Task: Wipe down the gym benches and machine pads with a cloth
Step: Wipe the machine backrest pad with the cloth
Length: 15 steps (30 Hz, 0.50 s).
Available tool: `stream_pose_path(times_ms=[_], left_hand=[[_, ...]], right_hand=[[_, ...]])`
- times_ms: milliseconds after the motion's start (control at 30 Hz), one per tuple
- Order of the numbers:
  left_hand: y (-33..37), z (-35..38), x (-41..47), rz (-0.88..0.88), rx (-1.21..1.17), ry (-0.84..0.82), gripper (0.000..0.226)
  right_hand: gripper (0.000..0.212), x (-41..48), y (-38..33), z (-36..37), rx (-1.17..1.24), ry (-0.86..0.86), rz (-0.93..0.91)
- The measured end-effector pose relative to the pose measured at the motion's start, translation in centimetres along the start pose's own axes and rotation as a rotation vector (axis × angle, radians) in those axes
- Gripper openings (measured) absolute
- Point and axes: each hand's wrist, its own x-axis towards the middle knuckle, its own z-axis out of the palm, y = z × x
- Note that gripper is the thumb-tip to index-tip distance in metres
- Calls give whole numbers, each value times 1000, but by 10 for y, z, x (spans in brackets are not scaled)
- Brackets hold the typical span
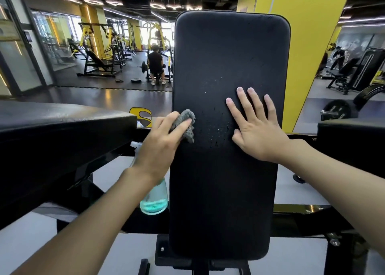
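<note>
Forearms, two, bare: enter from the lower corners and meet over the bench.

Bench [225, 191]: long black pad on a black frame, running away from the camera.

Spray bottle [154, 199]: clear, with blue-green liquid, upright just beside the bench's left edge, partly hidden by the left forearm.

Left hand [160, 143]: at the pad's left edge, about midway along. Its fingers [181, 128] are clamped round a bunched grey cloth [186, 121], which touches the pad.

Right hand [256, 124]: flat on the pad, right of centre. Fingers [254, 101] are straight and spread apart, holding nothing, apparently steadying.

Droplets [218, 128]: fine wet scatter on the pad between the two hands, just beside the cloth.

Second bench [62, 124]: black, to the left, apart from the first.

Weight plate [335, 110], right; seated person [155, 64] at a yellow machine, far.

Step in hand, by judgement: wiping this sprayed pad, hardly begun.

Next move calls for: cloth drawn rightward through the wet patch, right hand lifted out of its path, then passes toward the far and near ends.
</note>
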Motion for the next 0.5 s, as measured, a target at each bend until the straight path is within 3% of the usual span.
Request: stream_pose_path(times_ms=[100,167,233,300,367,500], left_hand=[[11,11,-19,-4,-60,-14,42],[16,6,-34,146,-43,-118,40],[3,-1,-23,230,-17,-119,40],[-7,-4,-1,63,-64,-9,37],[-2,1,4,-78,-141,64,34],[23,10,-43,103,-117,-92,33]], right_hand=[[74,1,0,2,5,-12,3],[75,1,1,1,11,-35,2],[75,2,7,1,32,-84,-11],[74,3,17,-6,54,-104,-52],[66,3,32,-16,75,-20,-95],[56,-6,37,-8,75,85,-49]])
